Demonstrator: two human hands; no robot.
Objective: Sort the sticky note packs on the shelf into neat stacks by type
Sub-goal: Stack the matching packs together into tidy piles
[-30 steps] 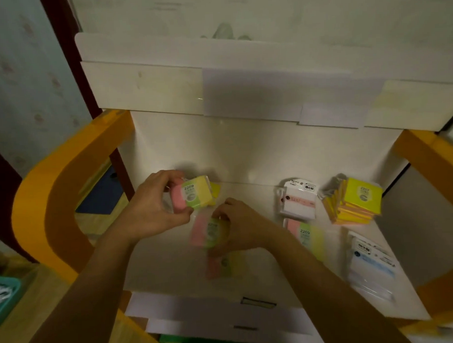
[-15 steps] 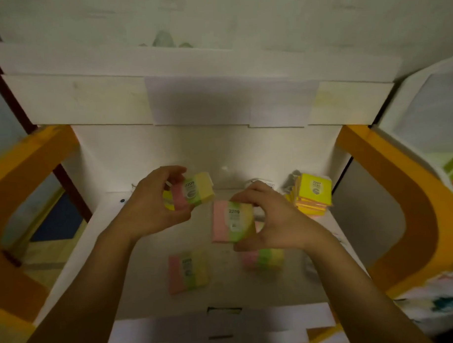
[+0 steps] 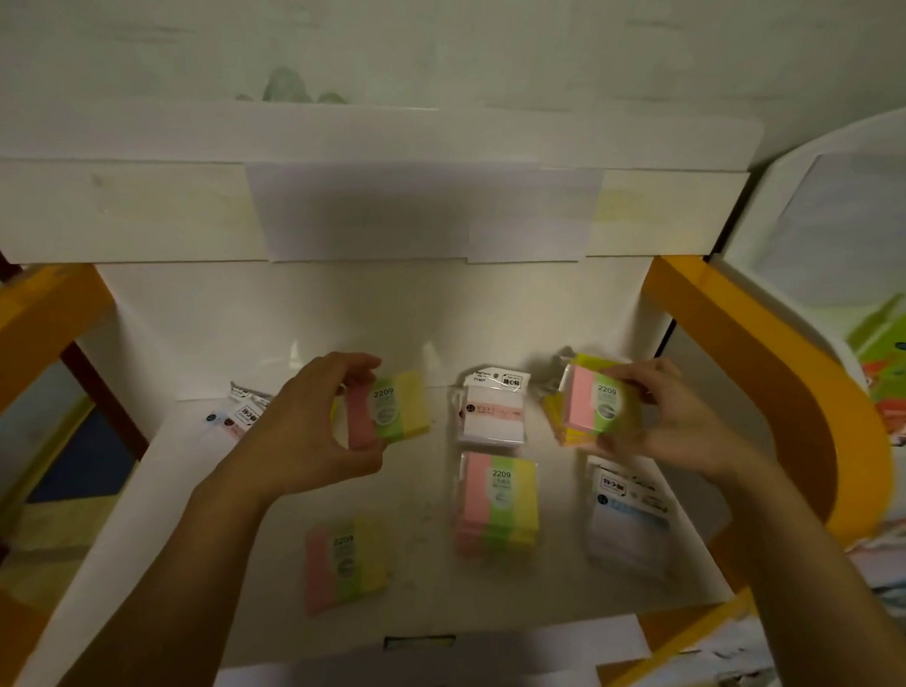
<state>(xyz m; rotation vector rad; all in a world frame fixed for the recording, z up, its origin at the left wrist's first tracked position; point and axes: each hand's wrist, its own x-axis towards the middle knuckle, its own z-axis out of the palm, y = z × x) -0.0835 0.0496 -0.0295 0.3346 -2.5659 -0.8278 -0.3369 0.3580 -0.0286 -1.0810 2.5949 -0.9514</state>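
My left hand (image 3: 310, 430) grips a pink-green-yellow sticky note pack (image 3: 391, 409) above the white shelf (image 3: 189, 506). Over the shelf's right rear, my right hand (image 3: 659, 423) holds another tricolour pack (image 3: 594, 407) in front of a yellow pack stack (image 3: 556, 416), mostly hidden. On the shelf lie a single tricolour pack (image 3: 345, 560) at front left and a tricolour stack (image 3: 497, 503) in the middle. A white pack with a pink label (image 3: 492, 411) lies behind that stack. A white pack with a blue label (image 3: 629, 517) rests at front right. More white packs (image 3: 240, 412) lie at back left.
Orange curved side frames (image 3: 781, 383) bound the shelf left and right. An upper white shelf board (image 3: 364, 212) overhangs the back. White boxes (image 3: 426, 663) sit below the front edge. Colourful packaging (image 3: 894, 389) stands at the far right.
My right hand has carried its tricolour pack from the middle to the right rear, by the yellow stack. The camera view shifted. My left hand still holds its pack.
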